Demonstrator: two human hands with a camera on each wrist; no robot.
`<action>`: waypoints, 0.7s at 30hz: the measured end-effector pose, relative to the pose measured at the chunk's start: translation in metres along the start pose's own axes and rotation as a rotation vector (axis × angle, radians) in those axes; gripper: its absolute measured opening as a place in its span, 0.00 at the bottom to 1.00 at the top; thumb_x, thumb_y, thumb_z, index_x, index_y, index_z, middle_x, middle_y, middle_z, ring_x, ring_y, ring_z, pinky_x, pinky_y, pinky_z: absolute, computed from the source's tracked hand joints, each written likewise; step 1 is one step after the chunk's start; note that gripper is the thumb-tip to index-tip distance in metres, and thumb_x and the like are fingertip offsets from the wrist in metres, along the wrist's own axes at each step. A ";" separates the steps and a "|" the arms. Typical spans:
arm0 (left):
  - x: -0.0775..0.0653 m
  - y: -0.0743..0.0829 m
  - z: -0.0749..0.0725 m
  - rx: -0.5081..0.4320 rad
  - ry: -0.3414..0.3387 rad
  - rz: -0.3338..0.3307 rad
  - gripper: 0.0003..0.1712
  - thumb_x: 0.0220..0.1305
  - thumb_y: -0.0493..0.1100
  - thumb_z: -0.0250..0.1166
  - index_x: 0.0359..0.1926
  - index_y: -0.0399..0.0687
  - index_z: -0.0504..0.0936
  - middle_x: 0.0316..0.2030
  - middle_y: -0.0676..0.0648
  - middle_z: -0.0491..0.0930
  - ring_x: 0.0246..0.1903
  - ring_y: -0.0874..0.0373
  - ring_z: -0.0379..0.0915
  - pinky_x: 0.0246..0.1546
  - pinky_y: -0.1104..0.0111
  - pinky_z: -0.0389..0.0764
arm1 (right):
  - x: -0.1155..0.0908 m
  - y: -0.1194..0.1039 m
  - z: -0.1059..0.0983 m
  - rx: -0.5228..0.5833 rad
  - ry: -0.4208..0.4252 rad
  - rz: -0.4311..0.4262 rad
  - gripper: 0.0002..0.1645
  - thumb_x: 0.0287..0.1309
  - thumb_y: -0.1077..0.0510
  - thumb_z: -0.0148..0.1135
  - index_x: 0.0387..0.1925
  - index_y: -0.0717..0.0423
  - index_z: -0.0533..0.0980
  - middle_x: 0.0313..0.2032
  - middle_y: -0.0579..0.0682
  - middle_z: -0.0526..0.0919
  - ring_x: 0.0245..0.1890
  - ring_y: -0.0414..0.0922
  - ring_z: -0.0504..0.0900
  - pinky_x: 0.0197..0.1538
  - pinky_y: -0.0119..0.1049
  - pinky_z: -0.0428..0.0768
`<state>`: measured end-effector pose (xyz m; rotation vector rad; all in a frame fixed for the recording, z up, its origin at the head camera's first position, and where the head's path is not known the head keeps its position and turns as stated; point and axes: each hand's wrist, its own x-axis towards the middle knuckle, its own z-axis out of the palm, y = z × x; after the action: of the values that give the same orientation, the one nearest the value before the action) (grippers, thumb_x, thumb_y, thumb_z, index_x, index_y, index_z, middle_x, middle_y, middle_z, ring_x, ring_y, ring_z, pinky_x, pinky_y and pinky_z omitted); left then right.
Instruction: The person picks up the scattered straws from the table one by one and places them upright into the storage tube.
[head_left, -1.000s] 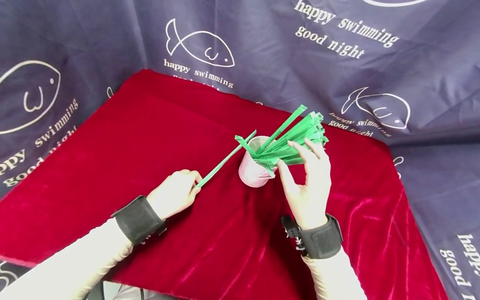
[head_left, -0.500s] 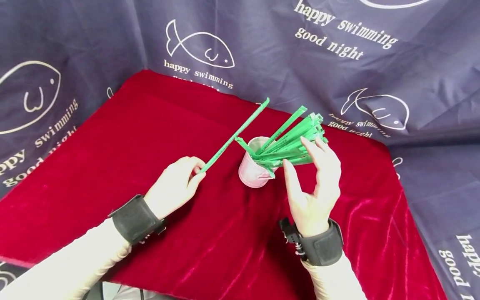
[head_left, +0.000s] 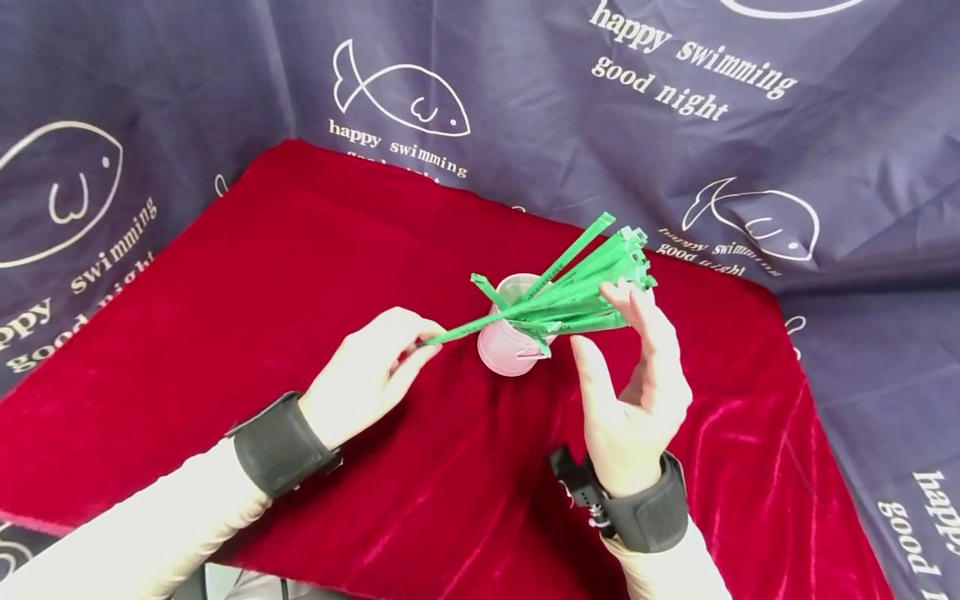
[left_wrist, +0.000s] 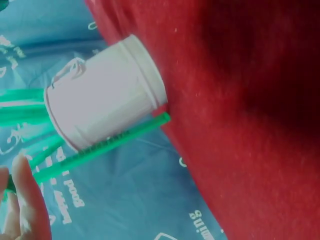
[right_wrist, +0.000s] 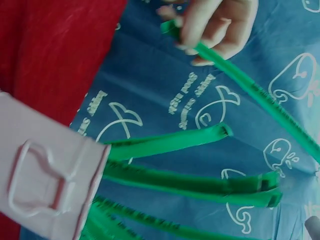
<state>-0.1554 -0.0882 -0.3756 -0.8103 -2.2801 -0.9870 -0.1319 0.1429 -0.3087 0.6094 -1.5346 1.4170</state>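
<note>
A small pink bucket [head_left: 508, 348] stands on red cloth, several green wrapped straws [head_left: 592, 271] fanning out of its mouth toward the right. My left hand [head_left: 375, 367] is left of the bucket and pinches one green wrapped straw [head_left: 468, 327] near its end. That straw crosses above the bucket's rim and overlaps the bundle in the head view. In the right wrist view the left hand [right_wrist: 220, 27] grips it between thumb and fingers. My right hand [head_left: 637, 400] is beside the bundle, thumb and fingers spread apart with nothing between them, fingertips right by the straws' outer ends.
Red velvet cloth [head_left: 300, 250] covers the table. A dark blue curtain [head_left: 525, 100] with white fish and lettering hangs behind and at both sides. The bucket has a wire handle loop [right_wrist: 37, 180] on its side.
My left hand has moved right toward the bucket, and its straw has swung up, then down over the bundle. My right hand has drawn back slightly from the straws, toward the lower right.
</note>
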 end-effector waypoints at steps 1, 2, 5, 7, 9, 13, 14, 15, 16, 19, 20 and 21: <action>0.000 0.000 0.002 0.003 -0.009 0.022 0.11 0.59 0.36 0.70 0.43 0.45 0.81 0.37 0.49 0.78 0.34 0.59 0.74 0.39 0.68 0.82 | 0.000 -0.001 0.000 0.040 0.014 0.004 0.28 0.51 0.67 0.72 0.52 0.76 0.73 0.46 0.56 0.86 0.51 0.49 0.84 0.65 0.45 0.73; -0.001 0.001 0.003 0.006 -0.018 0.041 0.11 0.59 0.36 0.70 0.43 0.46 0.81 0.37 0.49 0.78 0.35 0.59 0.75 0.40 0.68 0.82 | -0.001 -0.002 0.001 0.075 0.028 0.003 0.27 0.51 0.68 0.72 0.52 0.76 0.74 0.46 0.57 0.86 0.50 0.50 0.85 0.65 0.44 0.74; 0.000 0.002 0.007 0.001 -0.035 0.085 0.12 0.59 0.35 0.70 0.45 0.46 0.81 0.38 0.49 0.79 0.38 0.59 0.75 0.43 0.67 0.82 | -0.002 -0.005 0.001 0.152 0.066 -0.006 0.24 0.51 0.71 0.71 0.50 0.76 0.75 0.44 0.60 0.87 0.48 0.52 0.86 0.64 0.45 0.76; 0.000 0.003 0.009 -0.010 -0.043 0.100 0.13 0.59 0.35 0.70 0.45 0.46 0.82 0.39 0.49 0.78 0.39 0.60 0.75 0.43 0.68 0.82 | -0.002 -0.007 0.000 0.176 0.091 -0.013 0.22 0.51 0.72 0.70 0.48 0.78 0.76 0.41 0.61 0.88 0.46 0.52 0.87 0.62 0.45 0.78; 0.001 0.004 0.011 -0.019 -0.051 0.112 0.13 0.59 0.36 0.69 0.46 0.46 0.82 0.39 0.49 0.78 0.39 0.60 0.75 0.43 0.68 0.82 | -0.003 -0.009 0.000 0.210 0.112 -0.013 0.20 0.49 0.74 0.70 0.45 0.80 0.76 0.38 0.62 0.88 0.44 0.53 0.88 0.60 0.46 0.79; 0.003 0.004 0.014 -0.032 -0.060 0.133 0.13 0.60 0.36 0.69 0.47 0.46 0.82 0.39 0.49 0.78 0.39 0.60 0.75 0.43 0.69 0.81 | -0.003 -0.012 -0.001 0.274 0.156 -0.011 0.17 0.46 0.76 0.70 0.40 0.83 0.77 0.33 0.63 0.88 0.40 0.54 0.88 0.56 0.46 0.82; 0.003 0.004 0.014 -0.035 -0.061 0.135 0.13 0.60 0.36 0.69 0.47 0.46 0.82 0.39 0.49 0.78 0.39 0.60 0.75 0.43 0.69 0.81 | -0.003 -0.012 -0.001 0.287 0.163 -0.012 0.17 0.46 0.77 0.70 0.38 0.83 0.77 0.33 0.64 0.88 0.39 0.54 0.88 0.55 0.46 0.82; 0.004 0.004 0.015 -0.038 -0.063 0.137 0.14 0.60 0.36 0.69 0.47 0.46 0.82 0.39 0.49 0.78 0.39 0.60 0.75 0.43 0.69 0.81 | -0.003 -0.013 -0.001 0.299 0.168 -0.015 0.16 0.45 0.77 0.70 0.38 0.83 0.77 0.33 0.64 0.87 0.38 0.54 0.88 0.54 0.46 0.83; 0.005 0.004 0.015 -0.039 -0.065 0.138 0.13 0.60 0.36 0.69 0.47 0.46 0.82 0.39 0.49 0.78 0.38 0.60 0.75 0.43 0.69 0.81 | -0.003 -0.013 -0.001 0.305 0.171 -0.018 0.17 0.44 0.78 0.71 0.38 0.83 0.76 0.33 0.65 0.87 0.37 0.54 0.88 0.53 0.46 0.83; 0.006 0.004 0.016 -0.042 -0.071 0.134 0.13 0.60 0.36 0.69 0.47 0.47 0.82 0.39 0.50 0.78 0.38 0.60 0.75 0.43 0.70 0.81 | -0.002 -0.012 -0.001 0.322 0.182 -0.020 0.18 0.43 0.79 0.70 0.38 0.83 0.75 0.33 0.65 0.87 0.34 0.54 0.88 0.49 0.45 0.85; 0.007 0.005 0.017 -0.042 -0.073 0.130 0.13 0.60 0.36 0.69 0.46 0.47 0.82 0.39 0.50 0.79 0.38 0.60 0.75 0.43 0.70 0.81 | -0.003 -0.012 -0.001 0.328 0.186 -0.019 0.18 0.43 0.80 0.70 0.38 0.84 0.75 0.32 0.66 0.87 0.34 0.54 0.88 0.48 0.45 0.85; 0.007 0.005 0.017 -0.039 -0.075 0.129 0.13 0.60 0.36 0.69 0.46 0.47 0.82 0.39 0.50 0.79 0.38 0.60 0.76 0.43 0.70 0.81 | -0.003 -0.012 -0.001 0.336 0.190 -0.017 0.18 0.43 0.80 0.69 0.39 0.84 0.74 0.32 0.66 0.87 0.33 0.55 0.88 0.48 0.44 0.85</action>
<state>-0.1610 -0.0700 -0.3791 -1.0133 -2.2449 -0.9602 -0.1201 0.1410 -0.3053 0.6638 -1.1499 1.6847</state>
